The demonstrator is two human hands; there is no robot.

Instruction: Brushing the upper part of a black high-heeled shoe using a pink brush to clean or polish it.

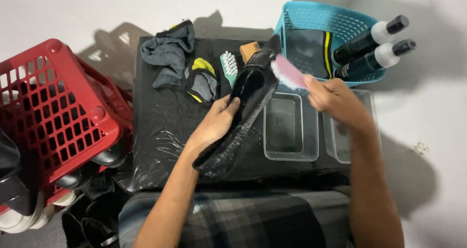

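Note:
My left hand (217, 121) grips a glossy black shoe (245, 102) around its middle, holding it tilted with the toe pointing away over a black plastic-covered surface (160, 126). My right hand (333, 98) holds a pink brush (288, 72) with white bristles, pressed against the far end of the shoe. Two clear rectangular tubs (291, 153) sit just right of the shoe, under my right forearm.
A teal basket (325, 15) at the back right holds a dark cloth and two black bottles with white collars (372, 36). Grey and yellow-trimmed cloths (171, 51), a green-handled brush (228, 65) and a brown block (249, 49) lie at the back. A red crate (58, 107) stands left.

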